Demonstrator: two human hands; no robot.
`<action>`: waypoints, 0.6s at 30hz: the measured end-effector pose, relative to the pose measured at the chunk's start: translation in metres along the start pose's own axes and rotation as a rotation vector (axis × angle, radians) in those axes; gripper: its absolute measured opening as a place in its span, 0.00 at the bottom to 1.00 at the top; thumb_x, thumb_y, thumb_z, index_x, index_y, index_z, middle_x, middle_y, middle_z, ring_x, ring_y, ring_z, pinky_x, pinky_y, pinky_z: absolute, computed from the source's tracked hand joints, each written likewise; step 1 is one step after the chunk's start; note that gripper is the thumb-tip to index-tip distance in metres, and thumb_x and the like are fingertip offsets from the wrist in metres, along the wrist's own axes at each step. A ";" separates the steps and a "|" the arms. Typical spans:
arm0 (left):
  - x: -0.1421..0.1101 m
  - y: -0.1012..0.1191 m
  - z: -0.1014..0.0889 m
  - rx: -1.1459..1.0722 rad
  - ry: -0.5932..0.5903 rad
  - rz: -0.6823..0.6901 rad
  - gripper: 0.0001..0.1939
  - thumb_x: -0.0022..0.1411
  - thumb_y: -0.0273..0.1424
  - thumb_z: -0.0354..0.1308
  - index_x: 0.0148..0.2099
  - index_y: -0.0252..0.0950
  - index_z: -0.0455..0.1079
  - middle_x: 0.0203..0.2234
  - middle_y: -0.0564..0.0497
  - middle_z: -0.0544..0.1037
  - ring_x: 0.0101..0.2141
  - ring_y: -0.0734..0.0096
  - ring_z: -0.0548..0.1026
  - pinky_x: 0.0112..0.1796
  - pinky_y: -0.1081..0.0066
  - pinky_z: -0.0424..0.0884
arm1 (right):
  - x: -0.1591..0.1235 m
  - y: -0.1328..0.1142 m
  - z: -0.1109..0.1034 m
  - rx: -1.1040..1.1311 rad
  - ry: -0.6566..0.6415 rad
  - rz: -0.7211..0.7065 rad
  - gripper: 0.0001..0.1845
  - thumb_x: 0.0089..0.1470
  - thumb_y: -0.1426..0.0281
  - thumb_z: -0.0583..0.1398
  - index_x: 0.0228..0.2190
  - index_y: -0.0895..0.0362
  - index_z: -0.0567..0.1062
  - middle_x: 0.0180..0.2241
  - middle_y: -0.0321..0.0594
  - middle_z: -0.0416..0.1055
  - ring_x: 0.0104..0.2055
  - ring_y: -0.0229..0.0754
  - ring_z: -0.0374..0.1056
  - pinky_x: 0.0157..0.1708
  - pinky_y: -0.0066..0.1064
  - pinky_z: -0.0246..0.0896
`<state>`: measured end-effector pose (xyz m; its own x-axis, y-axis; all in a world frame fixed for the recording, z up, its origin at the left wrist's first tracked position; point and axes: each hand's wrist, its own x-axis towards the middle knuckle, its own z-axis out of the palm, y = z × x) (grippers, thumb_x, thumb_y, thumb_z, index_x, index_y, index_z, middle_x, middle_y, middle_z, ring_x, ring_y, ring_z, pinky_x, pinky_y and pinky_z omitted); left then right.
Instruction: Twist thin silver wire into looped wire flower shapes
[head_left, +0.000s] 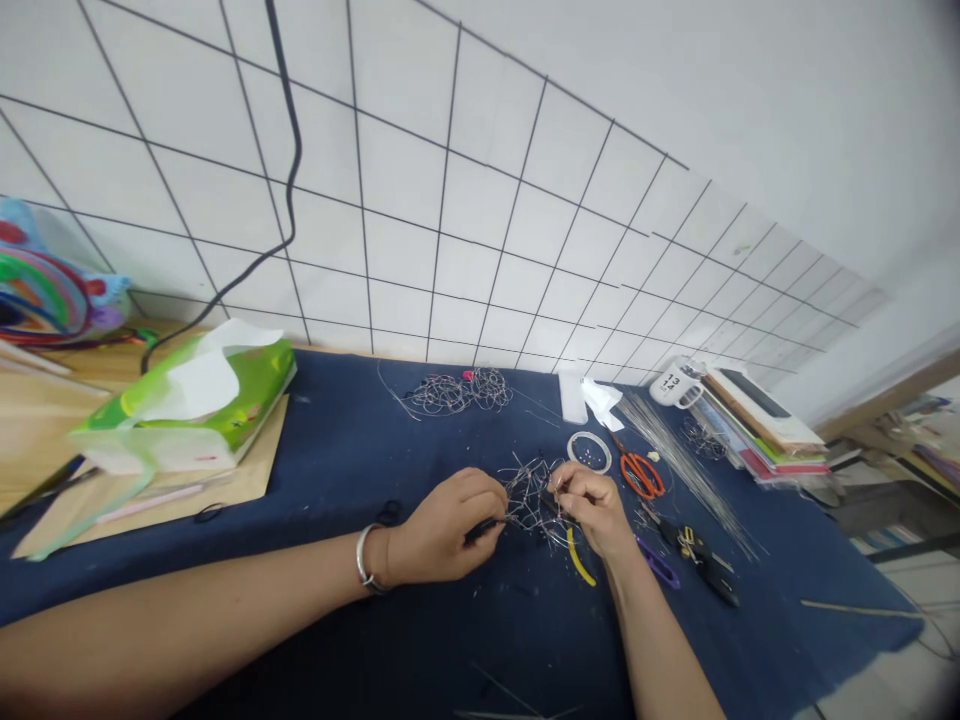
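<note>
My left hand (442,525), a metal bangle on its wrist, is curled around a thin dark tool (486,527) whose tip reaches into a tangle of thin wire (531,495) on the blue cloth (360,470). My right hand (592,505) pinches the right side of that same wire tangle with its fingertips. A yellow-handled tool (579,562) lies just under the right hand. A second heap of tangled wire (461,390) sits farther back on the cloth.
A green tissue pack (187,405) rests on brown paper at left. Orange scissors (640,473), a white ring (589,451), a bundle of straight wires (686,465), dark pliers (694,550) and a purple tool (658,562) lie right. Stacked books (757,425) and a mug (673,385) stand behind.
</note>
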<state>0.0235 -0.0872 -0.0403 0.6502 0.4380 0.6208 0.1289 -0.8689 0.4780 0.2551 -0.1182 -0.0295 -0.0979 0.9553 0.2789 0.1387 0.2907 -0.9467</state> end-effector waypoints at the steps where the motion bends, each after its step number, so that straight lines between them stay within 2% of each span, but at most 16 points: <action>1: 0.000 0.000 0.000 0.000 -0.003 0.019 0.07 0.52 0.21 0.50 0.34 0.36 0.62 0.32 0.48 0.71 0.35 0.68 0.68 0.39 0.65 0.65 | 0.000 0.000 0.000 0.000 0.001 -0.002 0.15 0.44 0.66 0.62 0.13 0.56 0.65 0.28 0.40 0.67 0.31 0.42 0.62 0.33 0.35 0.56; 6: -0.001 -0.002 0.001 0.008 -0.021 0.089 0.06 0.54 0.22 0.50 0.34 0.35 0.63 0.32 0.46 0.71 0.36 0.67 0.68 0.39 0.64 0.66 | 0.000 -0.001 -0.001 -0.003 -0.007 -0.015 0.16 0.43 0.65 0.63 0.12 0.57 0.64 0.28 0.40 0.67 0.32 0.42 0.63 0.32 0.34 0.56; 18: 0.000 -0.002 0.001 0.016 0.014 0.155 0.06 0.54 0.22 0.50 0.34 0.35 0.63 0.32 0.46 0.72 0.37 0.67 0.70 0.40 0.64 0.67 | 0.000 -0.002 -0.001 -0.002 -0.014 0.001 0.18 0.42 0.63 0.63 0.12 0.57 0.63 0.28 0.40 0.68 0.31 0.42 0.63 0.32 0.34 0.55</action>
<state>0.0240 -0.0853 -0.0422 0.6530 0.3017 0.6946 0.0396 -0.9296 0.3664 0.2555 -0.1188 -0.0278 -0.1116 0.9547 0.2757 0.1409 0.2899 -0.9466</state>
